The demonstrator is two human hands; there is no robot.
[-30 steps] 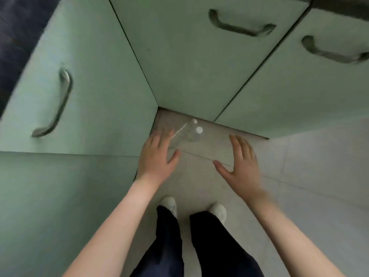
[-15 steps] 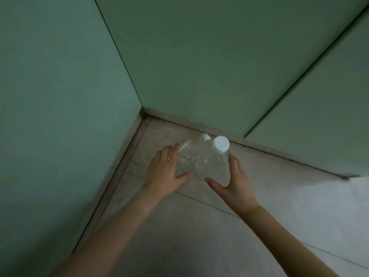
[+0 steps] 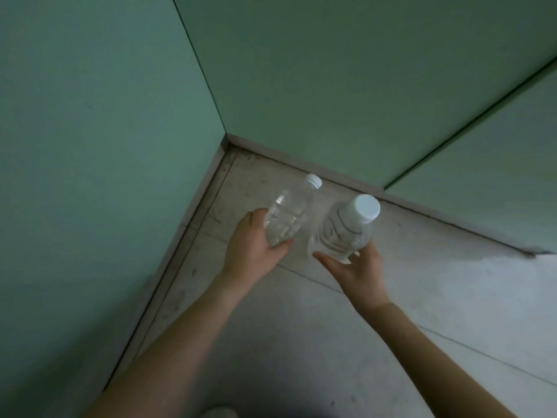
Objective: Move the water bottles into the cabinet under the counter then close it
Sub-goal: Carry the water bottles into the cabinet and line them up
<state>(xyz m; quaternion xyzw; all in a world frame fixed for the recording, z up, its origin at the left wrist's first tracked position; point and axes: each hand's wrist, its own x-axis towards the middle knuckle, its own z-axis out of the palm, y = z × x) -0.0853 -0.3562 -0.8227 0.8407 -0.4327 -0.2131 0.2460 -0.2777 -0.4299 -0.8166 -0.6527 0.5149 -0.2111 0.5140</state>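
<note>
Two clear water bottles with white caps are in my hands, low over the floor in the corner of the green cabinets. My left hand (image 3: 253,245) grips the lower part of the left bottle (image 3: 291,214), which tilts away toward the corner. My right hand (image 3: 357,267) holds the base of the right bottle (image 3: 346,227), whose cap points up toward the camera. The bottles are close together but apart. The cabinet doors (image 3: 346,86) in view are closed.
Green cabinet fronts (image 3: 105,131) form a corner on the left and ahead, with a grey plinth (image 3: 301,162) along their base. A pale tiled floor (image 3: 301,342) stretches toward me and to the right. The tip of a white shoe (image 3: 220,413) shows at the bottom edge.
I have crouched closer to the corner. Both hands went from reaching, open, to each holding a bottle, and the two bottles have been lifted and drawn apart.
</note>
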